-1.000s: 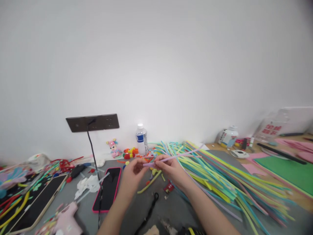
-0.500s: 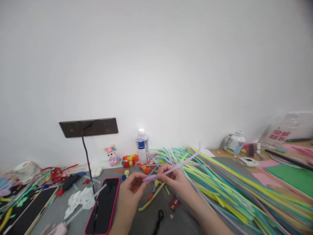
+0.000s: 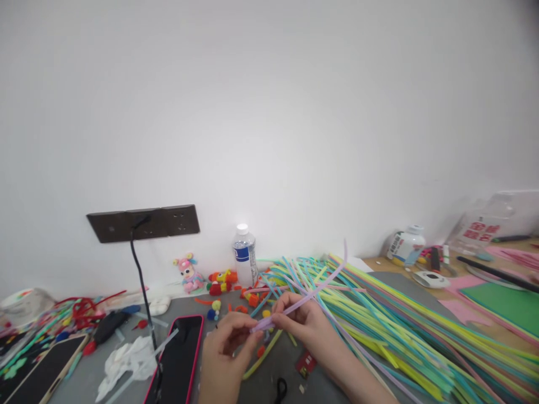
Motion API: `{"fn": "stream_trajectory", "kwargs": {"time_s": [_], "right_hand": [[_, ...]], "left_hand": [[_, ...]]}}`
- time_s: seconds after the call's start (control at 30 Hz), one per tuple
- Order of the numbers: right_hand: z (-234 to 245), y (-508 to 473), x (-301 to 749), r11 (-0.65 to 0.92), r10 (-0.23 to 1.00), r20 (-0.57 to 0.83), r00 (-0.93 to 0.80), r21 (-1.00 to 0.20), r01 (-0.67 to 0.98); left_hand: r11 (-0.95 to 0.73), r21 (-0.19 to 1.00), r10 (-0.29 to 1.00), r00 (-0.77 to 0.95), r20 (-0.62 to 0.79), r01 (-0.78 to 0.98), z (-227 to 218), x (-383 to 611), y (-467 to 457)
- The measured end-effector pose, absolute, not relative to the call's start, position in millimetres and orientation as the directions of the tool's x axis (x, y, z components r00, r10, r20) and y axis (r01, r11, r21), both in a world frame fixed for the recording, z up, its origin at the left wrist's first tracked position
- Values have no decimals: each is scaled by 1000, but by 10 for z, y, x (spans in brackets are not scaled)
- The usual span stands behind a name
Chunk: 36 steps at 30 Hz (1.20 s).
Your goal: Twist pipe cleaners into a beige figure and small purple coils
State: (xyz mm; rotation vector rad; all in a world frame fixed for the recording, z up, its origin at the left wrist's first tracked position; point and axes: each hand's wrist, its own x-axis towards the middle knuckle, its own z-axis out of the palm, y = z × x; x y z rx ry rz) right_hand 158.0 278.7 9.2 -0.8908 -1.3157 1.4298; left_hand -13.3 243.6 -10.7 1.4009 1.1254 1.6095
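A lilac pipe cleaner (image 3: 323,285) runs between both hands, its long free end curving up to the right. My left hand (image 3: 231,348) pinches the short folded end between thumb and fingertips. Close beside it, my right hand (image 3: 301,320) grips the same pipe cleaner with thumb and forefinger. The part inside the fingers is hidden. Below the hands lie a yellow-green pipe cleaner (image 3: 263,354), a small red packet (image 3: 306,363) and a black loop (image 3: 281,387). A big pile of pastel pipe cleaners (image 3: 379,325) spreads to the right of my right hand.
At the left lie a pink-cased phone (image 3: 179,356), crumpled white tissue (image 3: 128,362), a glue gun (image 3: 107,328) and another phone (image 3: 44,370). Along the wall stand a pink figurine (image 3: 189,275) and a water bottle (image 3: 244,257). A black cable (image 3: 141,278) hangs from the wall socket (image 3: 143,223).
Both hands have shifted slightly downward in view, still holding the lilac pipe cleaner. The fingertips stay close together. The camera view has turned a little.
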Motion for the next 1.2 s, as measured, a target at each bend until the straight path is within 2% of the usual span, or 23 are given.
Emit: {"fn": "stream_trajectory", "kwargs": {"time_s": [0.2,0.6,0.93,1.2], "right_hand": [[133,2757,1549,3,954,39,-296,-993,-120],[54,2755,1527,70,961,95,-258,-992,-106],[117,2733,1522,120,960,142,-241,-988,-101],[146,2701,1510,176,963,183,-196,-983,-50]], "left_hand": [[-491,856,851,-119,511,162,-109,-261,2481],[-492,858,847,-149,511,145,-71,-221,2472],[-472,873,869,-101,485,125,-180,-245,2483],[-564,811,821,-1,571,158,-144,-272,2496]]}}
